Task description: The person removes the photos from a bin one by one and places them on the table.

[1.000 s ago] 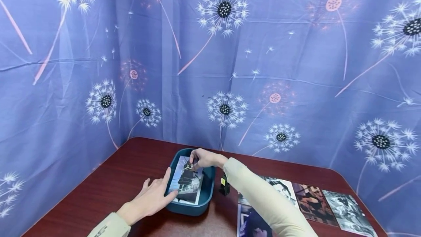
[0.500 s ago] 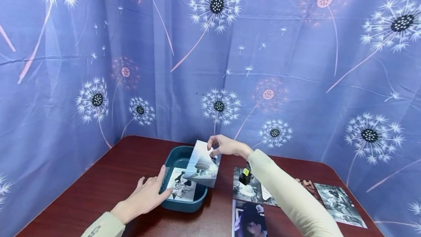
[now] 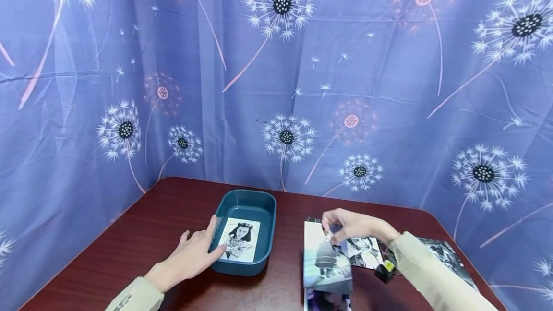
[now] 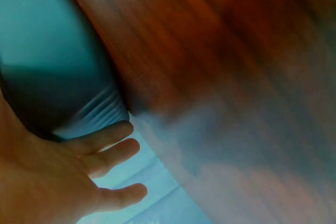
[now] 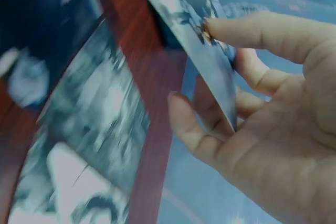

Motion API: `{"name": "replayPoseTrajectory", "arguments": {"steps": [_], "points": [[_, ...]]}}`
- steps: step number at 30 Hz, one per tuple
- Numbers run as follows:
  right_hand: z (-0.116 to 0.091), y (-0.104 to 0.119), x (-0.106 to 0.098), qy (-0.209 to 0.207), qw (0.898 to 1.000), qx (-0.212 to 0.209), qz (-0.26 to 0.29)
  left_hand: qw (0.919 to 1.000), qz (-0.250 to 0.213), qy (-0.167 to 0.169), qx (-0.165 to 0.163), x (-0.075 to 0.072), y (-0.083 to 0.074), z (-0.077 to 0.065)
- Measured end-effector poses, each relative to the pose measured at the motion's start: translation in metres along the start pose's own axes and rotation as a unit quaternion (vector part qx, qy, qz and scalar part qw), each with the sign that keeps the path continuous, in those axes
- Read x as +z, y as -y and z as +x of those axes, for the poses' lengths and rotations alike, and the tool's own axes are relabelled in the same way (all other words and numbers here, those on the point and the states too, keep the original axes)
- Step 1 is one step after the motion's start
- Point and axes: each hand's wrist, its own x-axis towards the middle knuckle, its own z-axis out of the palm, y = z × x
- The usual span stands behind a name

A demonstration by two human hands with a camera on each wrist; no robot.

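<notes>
In the head view, my right hand (image 3: 356, 225) pinches a glossy photo print (image 3: 326, 263) by its upper right edge. The print hangs tilted over the photos lying on the table. In the right wrist view, the held print is seen nearly edge-on, between thumb and fingers. My left hand (image 3: 186, 259) rests at the left side of a teal plastic bin (image 3: 252, 205), fingers spread and mostly straight. Inside that bin lies a black-and-white portrait print (image 3: 240, 241). In the left wrist view, fingertips (image 4: 118, 131) lie along the bin's wall (image 4: 47, 35).
Under and beside the held print lie a purple-toned photo (image 3: 326, 300), a black-and-white portrait (image 3: 365, 252) and a grey photo (image 3: 447, 256) near the right edge. My right forearm covers part of another print. A blue dandelion curtain (image 3: 242, 85) hangs behind the dark red table (image 3: 181, 205).
My right hand has lifted the print out of the bin and carried it right, over the laid-out photos. The portrait beneath it in the bin is now uncovered. My left hand has stayed at the bin.
</notes>
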Motion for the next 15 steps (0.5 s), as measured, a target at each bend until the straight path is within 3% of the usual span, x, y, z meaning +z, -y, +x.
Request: {"name": "replayPoseTrajectory", "arguments": {"steps": [8,11,15], "points": [[-0.075,-0.027,-0.002,0.046,0.998,-0.032,0.032,1.0000,-0.003,0.000,-0.002,0.001,-0.001,0.002],[-0.091,-0.037,0.002,0.061,0.996,-0.027,0.064,1.0000,-0.002,0.000,-0.001,0.000,-0.001,0.001],[-0.102,-0.048,0.013,0.052,0.997,-0.021,0.058,1.0000,-0.001,-0.001,-0.002,0.000,-0.001,0.000]]}}
